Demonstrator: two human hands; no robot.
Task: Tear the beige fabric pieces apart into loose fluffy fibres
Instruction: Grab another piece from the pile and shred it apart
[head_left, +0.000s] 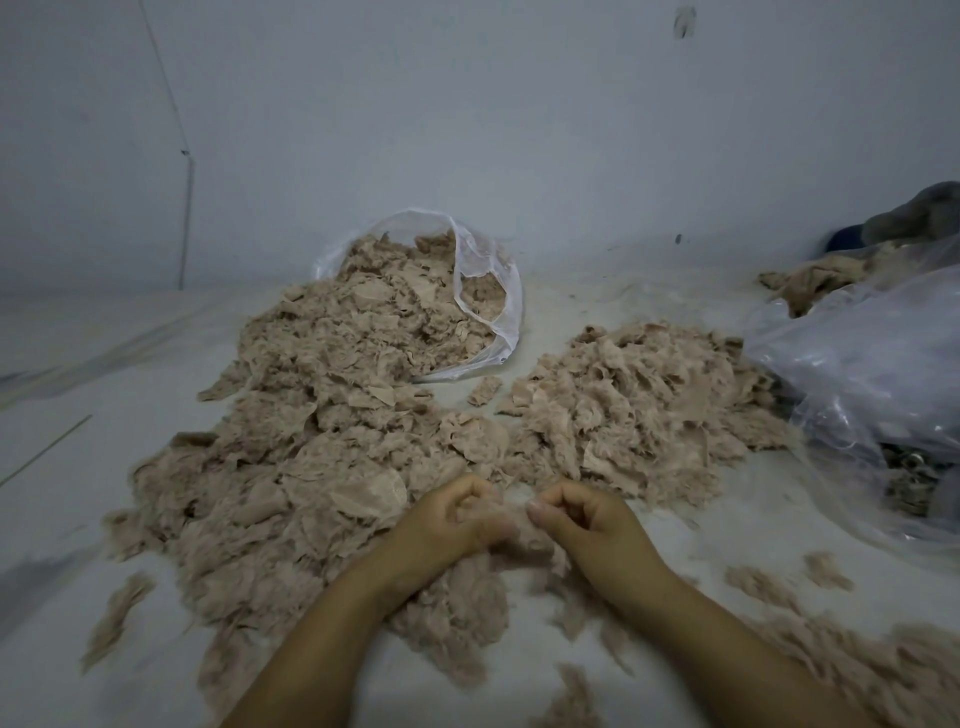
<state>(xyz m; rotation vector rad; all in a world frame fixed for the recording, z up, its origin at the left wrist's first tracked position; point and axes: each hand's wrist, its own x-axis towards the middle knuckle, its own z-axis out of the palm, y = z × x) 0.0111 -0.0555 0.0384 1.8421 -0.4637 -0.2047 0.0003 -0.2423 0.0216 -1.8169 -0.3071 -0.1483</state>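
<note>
A big heap of beige fabric pieces (311, 426) spills from a clear plastic bag (498, 291) across the pale floor to the left and centre. A second, fluffier beige pile (644, 410) lies to the right. Both my hands sit low in the middle, close together. My left hand (452, 517) and my right hand (582, 514) each pinch one end of a small beige fabric piece (511, 512) stretched thin between them. Loose fluffy fibres (467, 613) lie under my wrists.
A crumpled clear plastic sheet or bag (872, 374) lies at the right, with more beige scraps (810, 283) and dark cloth (914, 215) behind it. Small tufts (826, 571) dot the floor at lower right. A pale wall rises behind the piles.
</note>
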